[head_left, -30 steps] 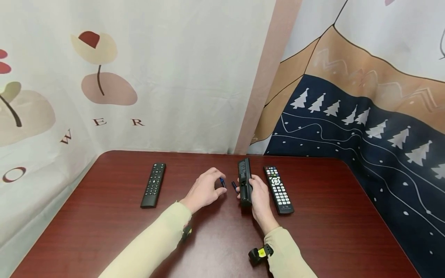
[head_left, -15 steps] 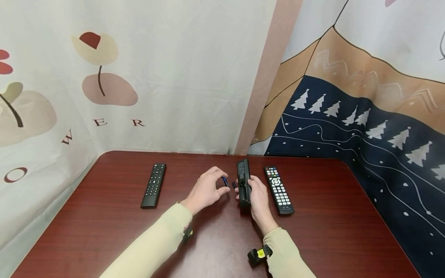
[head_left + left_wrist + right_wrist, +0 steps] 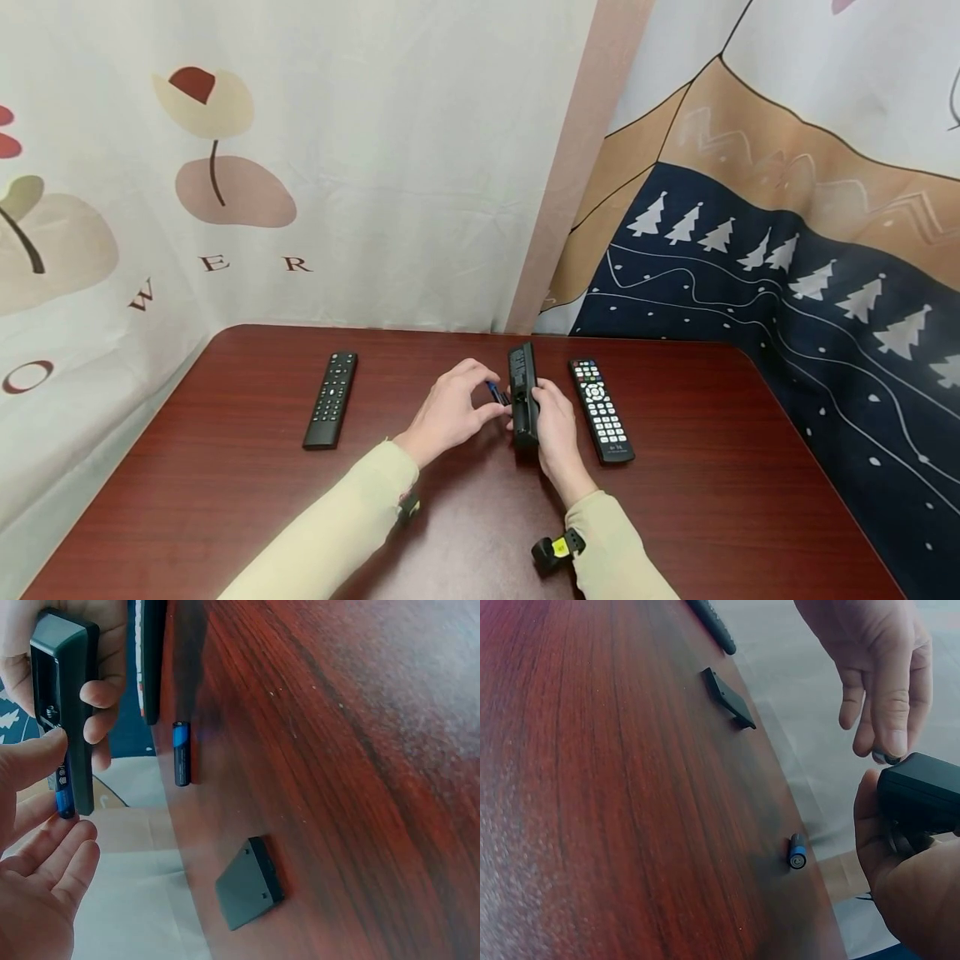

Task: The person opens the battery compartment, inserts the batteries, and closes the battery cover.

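My right hand (image 3: pixel 558 429) grips a black remote control (image 3: pixel 522 375), tilted up with its uncovered battery compartment facing my left hand (image 3: pixel 446 417). Thumb and fingers of the left hand pinch a blue-and-black battery (image 3: pixel 65 801), held lengthwise right at the compartment in the left wrist view. A metal spring (image 3: pixel 52 712) shows inside the compartment. The right fingers wrap the far side of the remote. On the table lies a second blue-and-black battery (image 3: pixel 181 754). Farther along in that view is the dark battery cover (image 3: pixel 247 889); the left hand hides it in the head view.
One black remote control (image 3: pixel 331 400) lies at the left of the brown table (image 3: pixel 225 508). Another, with white buttons (image 3: pixel 602 412), lies just right of my right hand. Printed curtains (image 3: pixel 405 167) hang along the table's far edge.
My left hand has moved right with the battery, from a gap away up to the remote control. The right hand has shifted the remote slightly left.
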A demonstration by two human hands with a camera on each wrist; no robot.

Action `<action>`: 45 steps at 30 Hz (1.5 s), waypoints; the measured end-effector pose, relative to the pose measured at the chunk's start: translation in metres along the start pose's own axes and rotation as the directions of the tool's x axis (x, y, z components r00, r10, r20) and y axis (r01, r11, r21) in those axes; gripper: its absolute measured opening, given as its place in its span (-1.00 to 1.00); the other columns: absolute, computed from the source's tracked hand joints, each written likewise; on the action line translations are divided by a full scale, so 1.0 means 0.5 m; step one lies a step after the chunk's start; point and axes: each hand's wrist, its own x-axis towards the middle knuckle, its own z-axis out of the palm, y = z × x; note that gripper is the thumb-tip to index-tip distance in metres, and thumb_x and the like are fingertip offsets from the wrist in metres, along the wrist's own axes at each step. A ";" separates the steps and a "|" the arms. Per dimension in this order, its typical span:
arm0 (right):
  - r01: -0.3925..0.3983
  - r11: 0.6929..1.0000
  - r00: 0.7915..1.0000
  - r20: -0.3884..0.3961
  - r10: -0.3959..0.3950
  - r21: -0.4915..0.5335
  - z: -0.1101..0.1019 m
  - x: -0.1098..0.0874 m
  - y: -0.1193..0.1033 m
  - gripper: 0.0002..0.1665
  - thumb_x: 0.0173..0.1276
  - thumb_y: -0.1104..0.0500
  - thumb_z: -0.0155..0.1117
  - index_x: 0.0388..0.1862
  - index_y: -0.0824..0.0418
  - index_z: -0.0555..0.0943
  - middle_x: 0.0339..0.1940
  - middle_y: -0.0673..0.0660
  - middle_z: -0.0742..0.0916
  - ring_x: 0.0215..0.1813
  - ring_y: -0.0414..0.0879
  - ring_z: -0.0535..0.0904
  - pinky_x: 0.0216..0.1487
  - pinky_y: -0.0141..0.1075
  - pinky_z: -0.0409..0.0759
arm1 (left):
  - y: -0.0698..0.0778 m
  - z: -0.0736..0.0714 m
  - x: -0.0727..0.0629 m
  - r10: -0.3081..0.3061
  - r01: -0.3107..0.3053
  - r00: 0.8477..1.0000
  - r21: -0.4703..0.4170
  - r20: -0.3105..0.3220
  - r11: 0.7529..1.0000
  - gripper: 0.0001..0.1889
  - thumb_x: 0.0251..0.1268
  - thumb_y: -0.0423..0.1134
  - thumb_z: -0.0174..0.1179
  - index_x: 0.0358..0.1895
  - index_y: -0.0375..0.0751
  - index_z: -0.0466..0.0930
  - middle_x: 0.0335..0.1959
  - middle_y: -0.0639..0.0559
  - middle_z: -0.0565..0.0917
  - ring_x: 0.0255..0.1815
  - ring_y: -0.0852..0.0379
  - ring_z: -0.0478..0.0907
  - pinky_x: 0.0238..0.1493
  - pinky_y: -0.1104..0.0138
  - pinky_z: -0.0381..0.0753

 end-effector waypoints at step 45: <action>0.016 0.998 0.999 -0.047 -0.020 -0.067 0.007 0.000 0.001 -0.56 0.61 0.21 -0.17 0.16 0.45 0.56 -0.10 0.21 0.67 -0.29 -0.15 0.60 -0.32 -0.36 0.64 | 0.033 0.016 0.001 0.121 -0.116 0.991 -0.091 0.054 0.989 -0.70 0.17 -0.42 0.49 -0.02 -0.29 0.73 -0.05 -0.05 0.65 -0.13 -0.08 0.70 -0.09 0.10 0.72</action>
